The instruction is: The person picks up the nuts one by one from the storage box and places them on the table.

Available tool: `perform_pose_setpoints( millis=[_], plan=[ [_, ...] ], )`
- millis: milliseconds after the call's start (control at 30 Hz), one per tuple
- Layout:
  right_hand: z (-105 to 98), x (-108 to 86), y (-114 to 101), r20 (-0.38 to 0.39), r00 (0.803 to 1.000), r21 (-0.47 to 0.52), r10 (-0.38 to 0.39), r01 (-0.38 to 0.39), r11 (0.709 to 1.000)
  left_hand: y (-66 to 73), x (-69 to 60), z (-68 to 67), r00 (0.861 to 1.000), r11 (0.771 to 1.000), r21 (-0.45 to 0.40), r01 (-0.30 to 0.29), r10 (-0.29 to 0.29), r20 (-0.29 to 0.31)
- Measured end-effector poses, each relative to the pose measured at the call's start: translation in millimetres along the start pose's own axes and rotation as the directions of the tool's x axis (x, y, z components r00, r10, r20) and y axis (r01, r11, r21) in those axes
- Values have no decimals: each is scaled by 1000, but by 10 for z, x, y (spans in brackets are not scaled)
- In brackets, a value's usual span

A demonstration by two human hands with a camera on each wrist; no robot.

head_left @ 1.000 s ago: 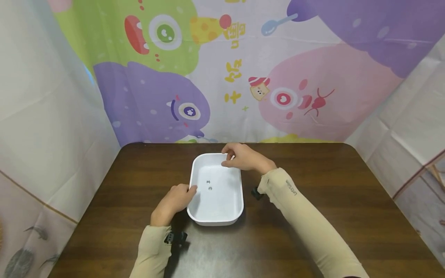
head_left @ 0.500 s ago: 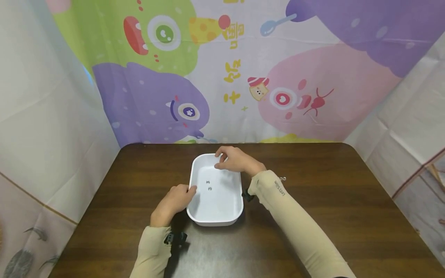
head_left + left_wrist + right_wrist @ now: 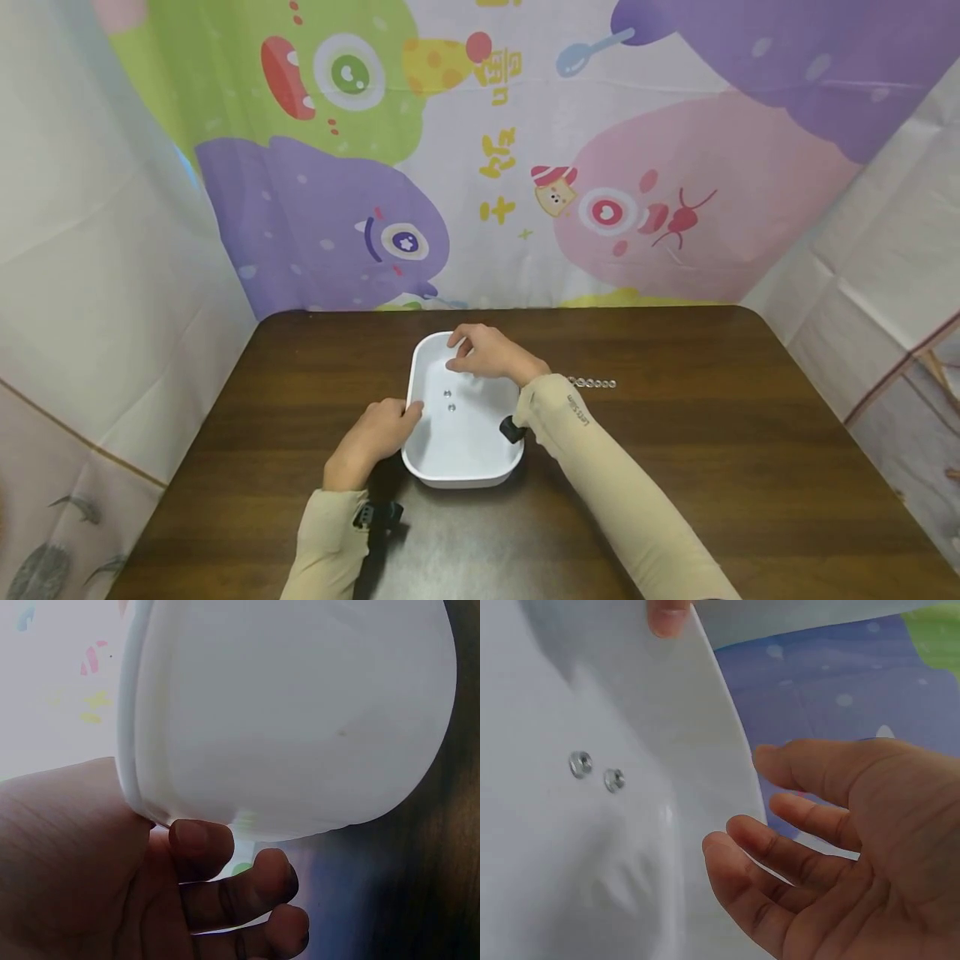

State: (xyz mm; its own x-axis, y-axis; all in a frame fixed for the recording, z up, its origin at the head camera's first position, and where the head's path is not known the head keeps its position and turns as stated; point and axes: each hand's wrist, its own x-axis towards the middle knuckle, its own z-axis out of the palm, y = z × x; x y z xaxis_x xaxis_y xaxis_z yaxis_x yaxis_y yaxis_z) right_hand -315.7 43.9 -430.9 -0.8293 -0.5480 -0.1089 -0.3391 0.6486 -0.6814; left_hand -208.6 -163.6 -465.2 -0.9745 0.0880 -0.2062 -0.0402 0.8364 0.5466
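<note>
A white rectangular tray (image 3: 465, 454) with a raised rim stands on the table. My left hand (image 3: 378, 433) grips its left rim, thumb over the edge; the left wrist view shows the fingers (image 3: 274, 876) curled along the outside. Inside the tray lie two small metal flanged nuts, the farther nut (image 3: 447, 393) and the nearer nut (image 3: 452, 408). Over the tray's far right part hovers my right hand (image 3: 491, 352), fingers loosely bent. In the right wrist view that hand (image 3: 877, 847) has thumb and fingers apart, holding nothing, with both nuts off to its left.
A row of several small metal rings or nuts (image 3: 597, 383) lies on the dark wooden table (image 3: 697, 450) right of the tray, partly hidden by the right sleeve. A cartoon-printed curtain (image 3: 495, 258) hangs behind the table's far edge.
My right hand has moved left and slightly nearer over the tray. Its forearm has uncovered the row of small metal pieces. The left hand and the tray stay put.
</note>
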Motion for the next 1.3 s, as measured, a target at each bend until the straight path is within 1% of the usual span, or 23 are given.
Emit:
perform_pose_setpoints(
  millis=[133, 367, 600, 833, 1033, 1300],
  plan=[
    [82, 34, -8, 25, 1000, -20, 12, -12, 1000, -6, -3, 10, 1000, 1000, 1, -3, 3, -1],
    [183, 90, -58, 82, 996, -66, -18, 24, 998, -14, 9, 11, 999, 999, 12, -30, 30, -28],
    [304, 141, -51, 135, 990, -146, 37, -17, 989, -15, 13, 17, 999, 999, 9, -31, 32, -30],
    [382, 182, 17, 131, 990, -200, 55, -28, 979, -22, 5, 14, 999, 999, 3, -35, 35, -30],
    [409, 205, 53, 126, 991, -204, 48, -22, 979, -19, 24, 4, 999, 999, 7, -32, 32, -30],
    [422, 181, 24, 138, 989, -206, 60, -31, 978, -18, 17, 8, 999, 1000, 9, -29, 30, -29]
  ],
)
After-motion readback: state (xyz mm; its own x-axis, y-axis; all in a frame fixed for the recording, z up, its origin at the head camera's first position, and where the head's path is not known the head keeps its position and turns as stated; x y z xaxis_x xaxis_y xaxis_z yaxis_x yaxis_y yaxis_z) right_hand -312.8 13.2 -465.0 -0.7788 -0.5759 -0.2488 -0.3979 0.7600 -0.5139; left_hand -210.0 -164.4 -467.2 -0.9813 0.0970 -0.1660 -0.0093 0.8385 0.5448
